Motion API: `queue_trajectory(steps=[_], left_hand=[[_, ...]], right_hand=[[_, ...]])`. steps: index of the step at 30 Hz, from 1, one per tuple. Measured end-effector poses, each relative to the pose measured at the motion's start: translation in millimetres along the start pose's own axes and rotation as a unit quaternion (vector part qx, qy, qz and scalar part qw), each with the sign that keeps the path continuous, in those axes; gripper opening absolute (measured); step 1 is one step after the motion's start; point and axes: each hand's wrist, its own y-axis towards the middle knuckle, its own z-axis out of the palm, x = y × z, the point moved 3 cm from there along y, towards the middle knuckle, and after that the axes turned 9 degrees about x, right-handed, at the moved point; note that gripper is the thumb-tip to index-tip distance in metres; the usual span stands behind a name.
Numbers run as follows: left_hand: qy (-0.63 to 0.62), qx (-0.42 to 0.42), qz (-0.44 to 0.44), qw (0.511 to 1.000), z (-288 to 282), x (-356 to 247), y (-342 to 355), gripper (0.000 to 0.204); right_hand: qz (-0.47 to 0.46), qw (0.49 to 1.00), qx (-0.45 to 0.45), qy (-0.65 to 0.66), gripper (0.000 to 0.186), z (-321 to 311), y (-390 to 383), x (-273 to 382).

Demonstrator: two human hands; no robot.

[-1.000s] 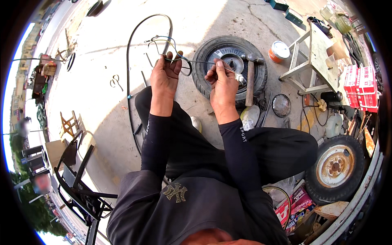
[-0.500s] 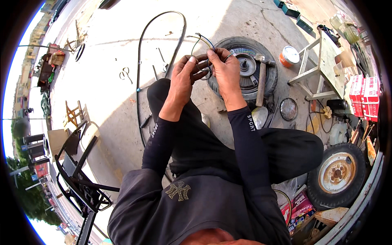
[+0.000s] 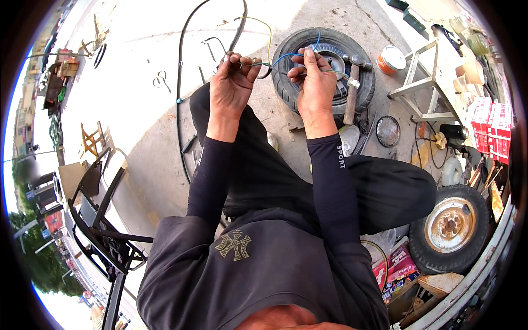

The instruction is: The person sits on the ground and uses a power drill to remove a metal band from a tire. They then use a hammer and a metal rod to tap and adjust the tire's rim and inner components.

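Observation:
In front of me, a yellow-green wire (image 3: 270,38) loops up and a blue wire (image 3: 283,56) runs between my hands. My left hand (image 3: 233,91) is closed in a pinch on thin wires. Fingers of my right hand (image 3: 317,91) are pinched on the blue wire, its end sticking up above the thumb. Just beyond that hand lies a wheel with a black tyre (image 3: 366,52) and an opened hub with copper-like windings. Across its right side rests a hammer (image 3: 351,102). A thick black cable (image 3: 181,66) curves from the hands' area round to the left.
Scissors (image 3: 161,80) lie on the concrete at left. To the right stand an orange-white tub (image 3: 391,59), a stool (image 3: 423,82), a round dish (image 3: 388,131), red-white boxes (image 3: 491,126) and a rusty-rimmed wheel (image 3: 450,226). A black metal frame (image 3: 99,220) is at lower left.
My hands have moved apart, the left one leftward, drawing the wires out between them. The bunched wires are now spread. The view has shifted slightly.

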Motion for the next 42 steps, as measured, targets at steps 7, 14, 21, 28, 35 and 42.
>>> queue_trajectory(steps=[7, 14, 21, 28, 35, 42], left_hand=[[-0.004, 0.028, 0.059, 0.998, 21.8, 3.9, -7.8, 0.012], [0.125, 0.083, 0.089, 0.985, 42.7, -27.2, -2.3, 0.012], [0.448, -0.122, 0.062, 0.883, -15.6, -167.8, 106.4, 0.015], [0.477, -0.205, 0.044, 0.853, -123.0, -242.5, 190.9, 0.039], [0.794, -0.178, -0.256, 0.521, -329.1, -118.9, 12.6, 0.04], [0.819, -0.18, -0.33, 0.434, -323.0, 25.2, -20.3, 0.044]], right_hand=[[0.046, 0.983, -0.027, 0.178, 0.012, -35.4, 4.9, -20.0], [0.21, 0.968, 0.034, 0.135, 0.011, -18.5, 53.6, -62.8], [0.181, 0.912, 0.345, -0.13, 0.055, -6.5, 13.1, -18.3], [0.229, 0.898, 0.185, -0.328, 0.046, -91.4, -1.5, -66.3], [-0.098, 0.691, -0.052, -0.715, 0.049, -131.2, -12.9, 12.4], [0.094, 0.505, -0.129, -0.849, 0.057, -207.3, 46.5, 31.9]])
